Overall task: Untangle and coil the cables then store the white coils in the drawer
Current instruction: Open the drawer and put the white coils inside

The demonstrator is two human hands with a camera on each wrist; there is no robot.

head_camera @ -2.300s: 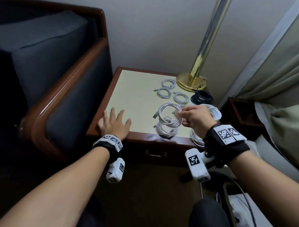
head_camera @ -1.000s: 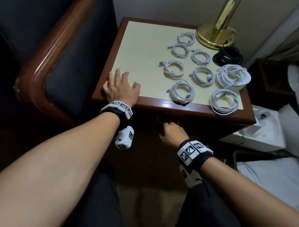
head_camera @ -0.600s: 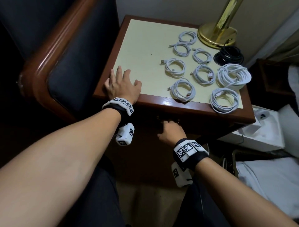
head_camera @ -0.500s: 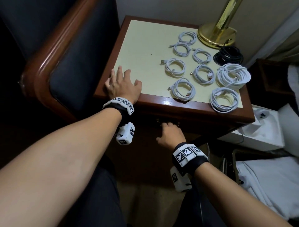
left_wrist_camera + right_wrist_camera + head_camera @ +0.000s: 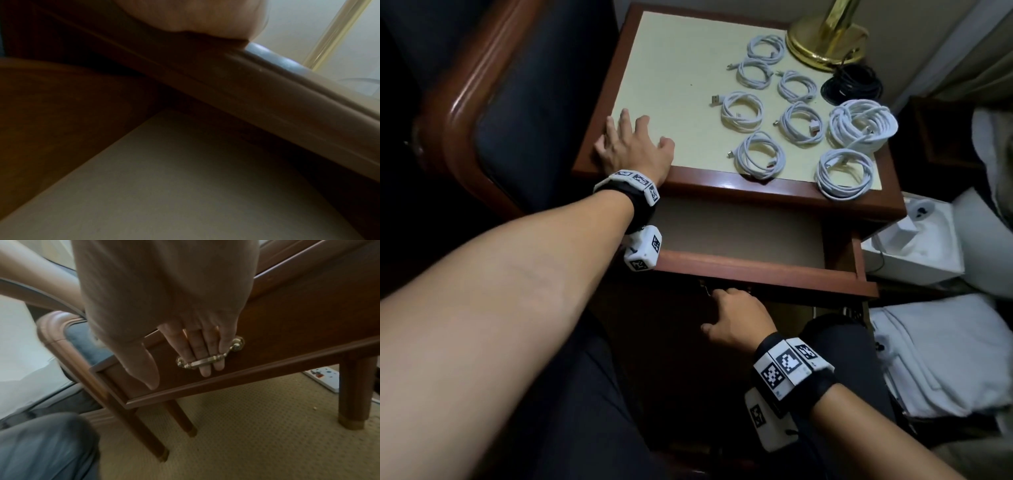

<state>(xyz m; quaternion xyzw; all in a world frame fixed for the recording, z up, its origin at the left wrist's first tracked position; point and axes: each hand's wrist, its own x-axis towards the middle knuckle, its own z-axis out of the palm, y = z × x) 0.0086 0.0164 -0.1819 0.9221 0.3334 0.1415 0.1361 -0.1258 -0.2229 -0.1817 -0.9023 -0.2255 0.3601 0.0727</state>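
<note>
Right wrist view only: right hand [image 5: 164, 308] fingers [image 5: 202, 352] tucked behind the brass handle [image 5: 207, 361], thumb loose. Head view: drawer [image 5: 756, 270] pulled out, long axis left-right. Left hand [image 5: 635, 150] flat, fingers spread on nightstand [image 5: 671, 68]. Eight white coils [image 5: 758, 159] lying flat on top, one black coil [image 5: 852, 87] beside the lamp base [image 5: 825, 37].

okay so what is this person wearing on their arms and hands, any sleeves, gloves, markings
No sleeves or gloves: both forearms are bare. The left hand and right hand each have a black wrist band ringed with white square tiles printed with black-and-white coded markers. Under each wrist hangs a white boxy camera unit carrying the same kind of markers. No rings or watch show.
</note>
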